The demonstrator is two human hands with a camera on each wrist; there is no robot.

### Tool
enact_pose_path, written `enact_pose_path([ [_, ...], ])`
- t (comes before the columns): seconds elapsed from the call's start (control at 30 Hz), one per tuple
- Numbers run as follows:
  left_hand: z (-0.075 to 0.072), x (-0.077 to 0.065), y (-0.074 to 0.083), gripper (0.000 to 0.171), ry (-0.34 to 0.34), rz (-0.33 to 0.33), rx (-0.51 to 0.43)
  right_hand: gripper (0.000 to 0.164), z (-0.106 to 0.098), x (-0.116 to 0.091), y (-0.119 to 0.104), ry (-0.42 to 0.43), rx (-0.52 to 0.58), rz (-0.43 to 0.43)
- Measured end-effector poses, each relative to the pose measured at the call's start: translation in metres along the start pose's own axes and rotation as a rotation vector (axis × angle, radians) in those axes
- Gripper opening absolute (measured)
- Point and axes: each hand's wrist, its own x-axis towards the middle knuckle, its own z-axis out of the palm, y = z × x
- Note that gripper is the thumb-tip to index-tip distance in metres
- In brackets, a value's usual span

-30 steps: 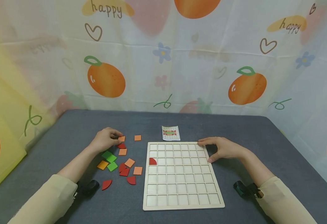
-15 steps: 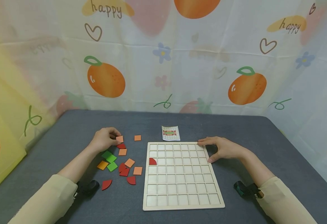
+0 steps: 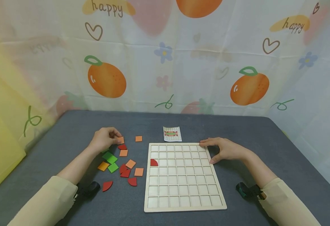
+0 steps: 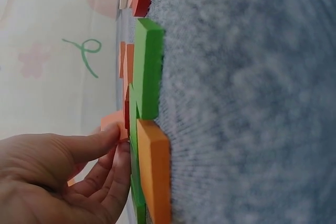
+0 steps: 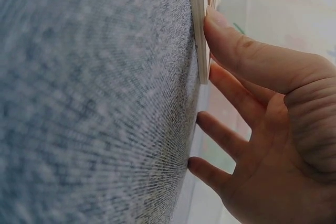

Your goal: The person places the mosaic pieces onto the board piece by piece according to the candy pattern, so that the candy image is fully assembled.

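Note:
My left hand (image 3: 105,138) pinches a light orange square tile (image 3: 121,140) between thumb and fingers. In the left wrist view that tile (image 4: 112,124) stands tilted, just past the green tiles (image 4: 149,69). A red quarter-round tile (image 3: 122,147) lies right below it in the head view. My right hand (image 3: 229,150) rests at the upper right corner of a pale wooden grid board (image 3: 147,188), its fingers spread. The right wrist view shows the thumb touching the board's edge (image 5: 197,24). One red quarter-round piece (image 3: 154,162) sits in a cell of the board's left column.
Left of the board lie several loose tiles: orange squares (image 3: 138,172), green tiles (image 3: 113,168), a yellow-orange tile (image 3: 103,166) and red quarter-rounds (image 3: 107,186). A small card with a printed grid pattern (image 3: 172,134) lies behind the board. A patterned curtain (image 3: 142,78) hangs beyond the table.
My left hand has tilted the light orange tile up and drawn it slightly leftward. The right hand and the board have stayed in place.

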Motion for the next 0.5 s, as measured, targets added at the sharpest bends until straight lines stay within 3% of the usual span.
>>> enact_pose_path([
  [0.5, 0.0, -0.001, 0.019, 0.019, -0.069, 0.016, -0.061, 0.078, 0.0, 0.0, 0.0, 0.002, -0.009, 0.002],
])
